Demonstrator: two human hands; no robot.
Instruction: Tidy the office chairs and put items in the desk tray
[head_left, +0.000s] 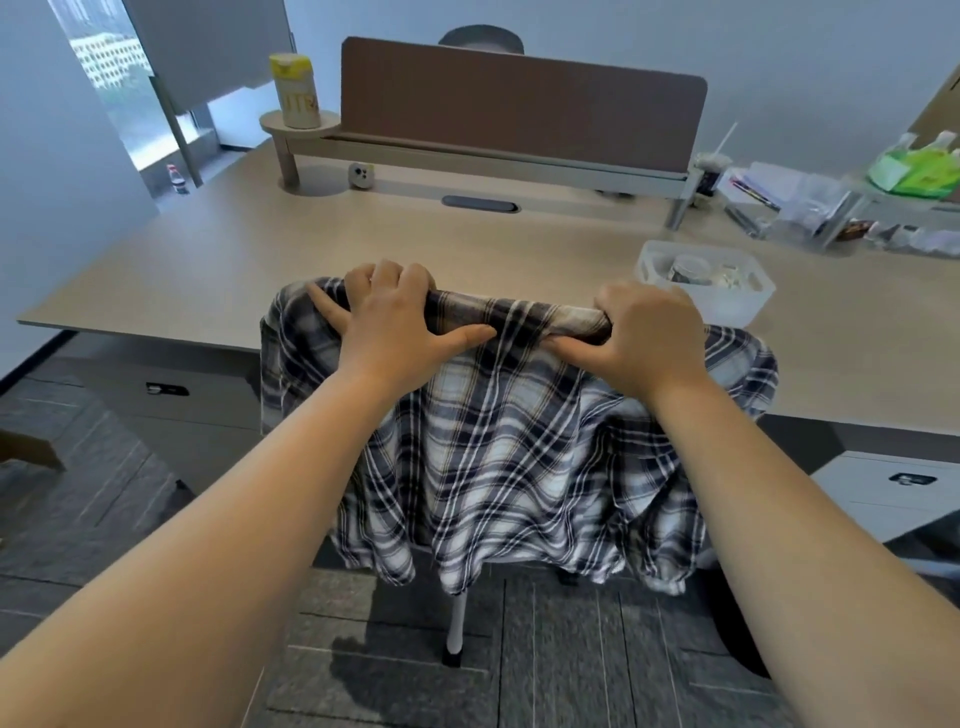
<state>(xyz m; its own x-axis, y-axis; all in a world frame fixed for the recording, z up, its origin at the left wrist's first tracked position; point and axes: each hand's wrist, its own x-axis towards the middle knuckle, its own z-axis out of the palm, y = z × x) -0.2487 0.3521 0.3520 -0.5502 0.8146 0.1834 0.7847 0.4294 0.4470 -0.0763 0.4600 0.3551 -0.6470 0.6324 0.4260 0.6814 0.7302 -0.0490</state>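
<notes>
An office chair stands in front of me with its back facing me, draped in a dark blue and white plaid shirt; only a white leg of the chair shows below. My left hand grips the top edge of the chair back through the shirt on the left. My right hand grips the same edge on the right. A white plastic desk tray with small items inside sits on the beige desk, just beyond my right hand.
A brown divider panel stands along the desk's far edge, with a yellow-lidded canister on a round shelf. Clear organisers and a green bag crowd the far right. A drawer cabinet sits under the desk at right.
</notes>
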